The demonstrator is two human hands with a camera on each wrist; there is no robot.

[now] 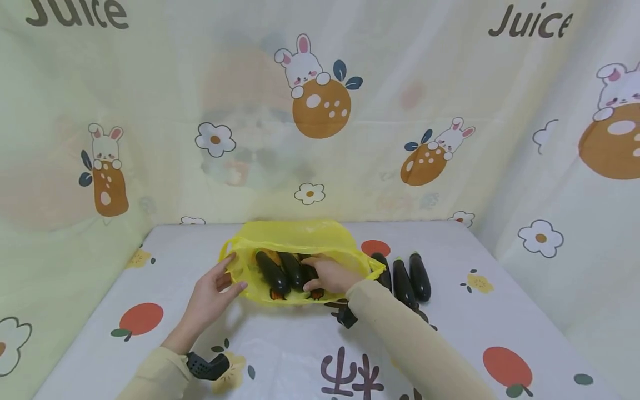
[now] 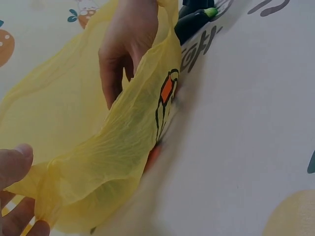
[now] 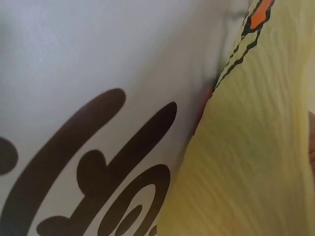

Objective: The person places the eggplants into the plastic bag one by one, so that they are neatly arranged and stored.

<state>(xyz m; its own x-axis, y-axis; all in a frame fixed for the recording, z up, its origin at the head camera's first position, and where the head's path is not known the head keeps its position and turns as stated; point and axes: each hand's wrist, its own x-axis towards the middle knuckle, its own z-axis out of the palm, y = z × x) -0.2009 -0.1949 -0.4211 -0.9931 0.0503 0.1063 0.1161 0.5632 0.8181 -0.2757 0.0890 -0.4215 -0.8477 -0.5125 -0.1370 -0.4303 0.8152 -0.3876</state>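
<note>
A yellow plastic bag (image 1: pixel 300 233) lies on the table with its mouth held wide. My left hand (image 1: pixel 212 297) grips the bag's left edge, and in the left wrist view its thumb (image 2: pixel 17 162) and fingers are around the gathered plastic. Reaching in over the right side, my right hand (image 1: pixel 332 275) has its thumb and fingers about a dark eggplant (image 1: pixel 310 273), partly covered by the hand. Two more glossy eggplants (image 1: pixel 272 273) (image 1: pixel 292 271) lie beside it inside the bag. The right wrist view shows mostly the bag's yellow side (image 3: pixel 246 162).
Just right of the bag, three eggplants (image 1: pixel 420 276) lie on the table, one partly behind the bag's edge. A white cloth (image 1: pixel 280 355) printed with fruit and dark characters covers the table. Printed curtains (image 1: pixel 380 155) hang behind and at both sides.
</note>
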